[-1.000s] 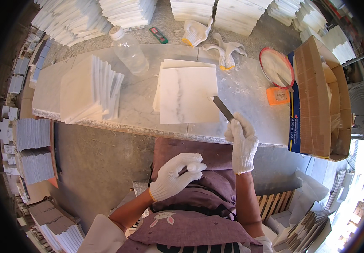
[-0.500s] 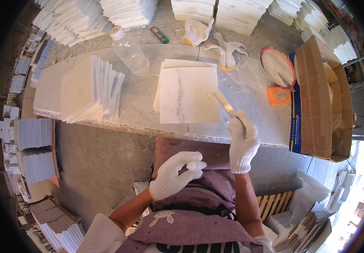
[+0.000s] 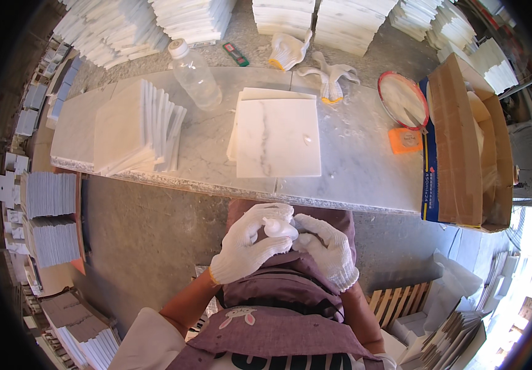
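Note:
In front of my apron, below the table edge, my left hand (image 3: 253, 240) in a white knit glove is closed around a small white bottle with a narrow tip (image 3: 280, 228). My gloved right hand (image 3: 326, 246) is against the other side of the bottle, its fingers curled in. Whatever it holds is hidden; the metal blade does not show. On the table lies a square white tile with grey veins (image 3: 278, 139), on top of other tiles. A small whitish dab (image 3: 307, 140) sits on its right part.
Leaning tiles (image 3: 136, 129) stand at the left, beside a clear plastic bottle (image 3: 197, 77). Spare gloves (image 3: 330, 77) and a green-and-red tool (image 3: 235, 54) lie farther back. At right are a red-rimmed round container (image 3: 403, 98), an orange packet (image 3: 405, 141) and a cardboard box (image 3: 457, 148).
My right hand has come down from the tile to my left hand, and the blade has gone out of sight. My left hand has risen slightly, with the white bottle now showing in it.

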Demonstrator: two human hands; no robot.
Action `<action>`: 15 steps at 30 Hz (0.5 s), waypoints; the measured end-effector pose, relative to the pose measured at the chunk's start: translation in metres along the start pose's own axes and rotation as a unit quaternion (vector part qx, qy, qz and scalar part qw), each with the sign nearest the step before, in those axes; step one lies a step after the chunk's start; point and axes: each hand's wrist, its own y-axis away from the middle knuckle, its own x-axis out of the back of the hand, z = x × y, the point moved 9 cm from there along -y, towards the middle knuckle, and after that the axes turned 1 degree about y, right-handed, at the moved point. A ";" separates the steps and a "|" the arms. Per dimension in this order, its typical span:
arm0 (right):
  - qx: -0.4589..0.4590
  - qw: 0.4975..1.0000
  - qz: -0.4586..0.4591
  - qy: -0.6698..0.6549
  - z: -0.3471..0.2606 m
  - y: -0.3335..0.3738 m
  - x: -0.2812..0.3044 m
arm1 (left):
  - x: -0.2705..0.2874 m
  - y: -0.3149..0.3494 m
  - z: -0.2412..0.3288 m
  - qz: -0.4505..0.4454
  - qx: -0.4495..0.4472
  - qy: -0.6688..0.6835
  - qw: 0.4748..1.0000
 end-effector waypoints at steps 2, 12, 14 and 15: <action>0.037 0.993 -0.017 0.114 -0.019 0.001 -0.005 | -0.001 0.002 0.007 -0.006 -0.079 -0.088 0.993; 0.104 0.958 -0.018 0.268 -0.032 0.000 -0.002 | -0.012 0.004 0.029 -0.031 -0.165 -0.145 0.975; 0.134 0.955 0.012 0.266 -0.033 0.000 0.004 | -0.016 0.003 0.030 -0.039 -0.155 -0.146 0.976; 0.136 0.958 0.034 0.250 -0.033 0.000 0.009 | -0.013 0.003 0.030 -0.026 -0.160 -0.130 0.978</action>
